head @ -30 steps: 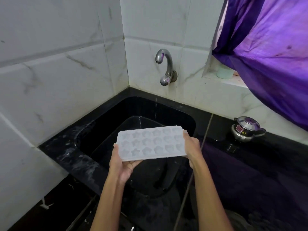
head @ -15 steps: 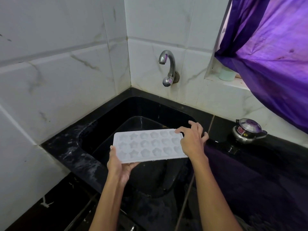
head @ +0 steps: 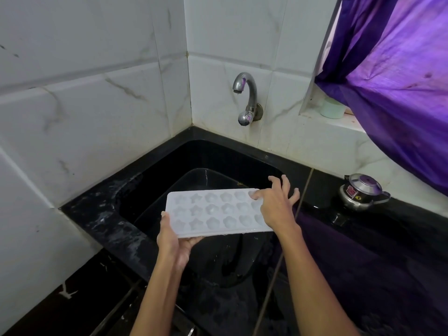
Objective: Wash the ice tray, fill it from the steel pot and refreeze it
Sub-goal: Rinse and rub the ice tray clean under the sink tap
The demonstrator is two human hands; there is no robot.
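The left hand [head: 175,241] is gripping the wet, light, bendy ice tray [head: 215,213] at its 9 o'clock end over the sink [head: 155,170], while the right hand [head: 276,207] is touching it with spread fingers.

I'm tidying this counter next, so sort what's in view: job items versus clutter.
For the job:
ice tray, held by the left hand
right hand, fingers on the tray
tap
sink

Lying about:
small steel kettle
purple curtain
pale green cup
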